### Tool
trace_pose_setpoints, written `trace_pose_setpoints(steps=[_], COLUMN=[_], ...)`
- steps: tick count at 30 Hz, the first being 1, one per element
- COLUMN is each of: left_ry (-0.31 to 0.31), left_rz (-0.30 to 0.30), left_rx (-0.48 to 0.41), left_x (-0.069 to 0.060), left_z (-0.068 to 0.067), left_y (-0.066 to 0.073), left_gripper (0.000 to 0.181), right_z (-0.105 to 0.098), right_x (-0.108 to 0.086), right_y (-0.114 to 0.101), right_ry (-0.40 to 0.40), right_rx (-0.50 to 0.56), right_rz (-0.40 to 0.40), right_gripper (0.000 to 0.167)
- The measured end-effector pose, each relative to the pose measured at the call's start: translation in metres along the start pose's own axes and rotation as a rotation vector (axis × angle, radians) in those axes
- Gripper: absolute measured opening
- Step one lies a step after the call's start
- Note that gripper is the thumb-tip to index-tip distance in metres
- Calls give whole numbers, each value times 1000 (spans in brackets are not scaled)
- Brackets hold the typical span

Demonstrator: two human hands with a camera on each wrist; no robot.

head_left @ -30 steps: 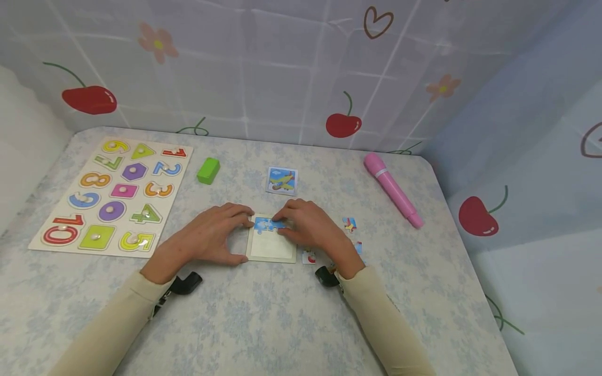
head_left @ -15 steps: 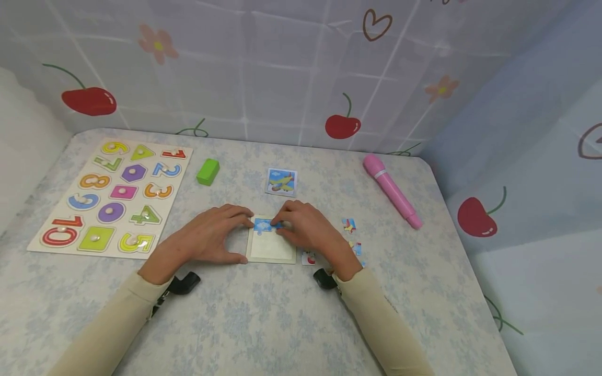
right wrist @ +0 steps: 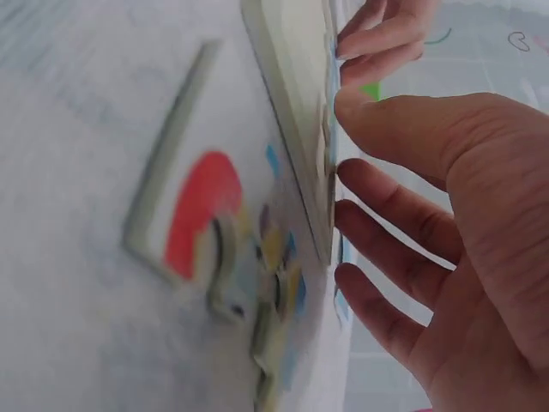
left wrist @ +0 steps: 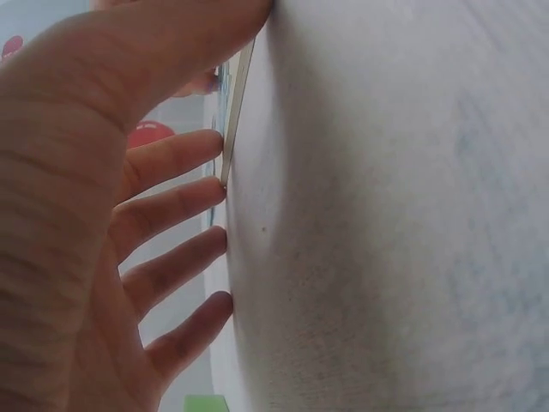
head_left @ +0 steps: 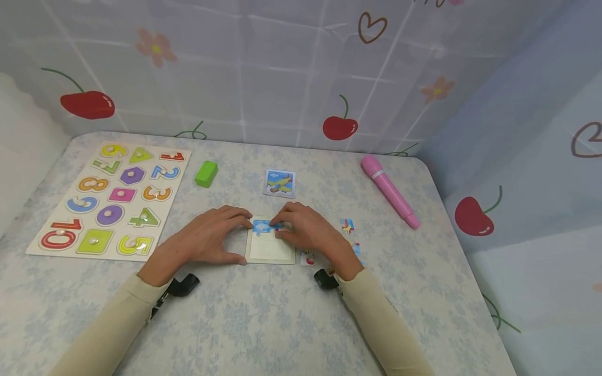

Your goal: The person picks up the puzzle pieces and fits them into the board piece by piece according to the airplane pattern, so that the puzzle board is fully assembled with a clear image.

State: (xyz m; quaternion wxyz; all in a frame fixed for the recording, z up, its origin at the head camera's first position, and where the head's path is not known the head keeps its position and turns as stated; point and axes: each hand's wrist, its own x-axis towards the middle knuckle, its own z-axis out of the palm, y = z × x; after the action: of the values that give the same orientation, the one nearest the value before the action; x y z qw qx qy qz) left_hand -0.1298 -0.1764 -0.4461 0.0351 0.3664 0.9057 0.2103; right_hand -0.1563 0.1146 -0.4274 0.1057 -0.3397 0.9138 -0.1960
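Observation:
My left hand [head_left: 209,235] rests at the left side of a cream puzzle tray [head_left: 271,250]. Its fingers touch the upper left corner and its thumb the lower left; the left wrist view shows the fingers [left wrist: 176,206] spread and fairly straight. A blue puzzle piece [head_left: 261,226] lies in the tray's upper left. Over the upper right, my right hand [head_left: 305,227] holds a second blue puzzle piece [head_left: 277,226] between thumb and index finger, mostly hidden by the hand. In the right wrist view, a white-and-red puzzle piece [right wrist: 202,202] lies beside the tray.
More loose pieces [head_left: 347,225] lie right of the tray, some under the right wrist. An airplane picture card [head_left: 279,183], a green block [head_left: 206,174] and a pink toy microphone [head_left: 390,192] lie farther back. A number-and-shape board [head_left: 110,201] covers the left.
The right hand's piece has shifted slightly up and right into the tray's top row, and more of it is covered by the fingers. The left hand has stayed at the tray.

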Motion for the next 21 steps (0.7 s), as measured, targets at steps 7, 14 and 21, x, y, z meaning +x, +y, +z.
trace_pose_setpoints(steps=[7,14,21], left_ry=[6,10,26], left_rz=[-14,-16,-3], left_rx=[7,12,10], left_x=[0,-1,-1], left_z=[1,2,3], left_y=[0,0,0], left_gripper=[77,77,77], right_z=[-11,-22,-26], right_x=[-12,-26,-41], right_y=[10,24,39], right_ry=[25,86,140], right_rx=[2,13,44], right_rz=[47,78,138], right_gripper=[29,28,29])
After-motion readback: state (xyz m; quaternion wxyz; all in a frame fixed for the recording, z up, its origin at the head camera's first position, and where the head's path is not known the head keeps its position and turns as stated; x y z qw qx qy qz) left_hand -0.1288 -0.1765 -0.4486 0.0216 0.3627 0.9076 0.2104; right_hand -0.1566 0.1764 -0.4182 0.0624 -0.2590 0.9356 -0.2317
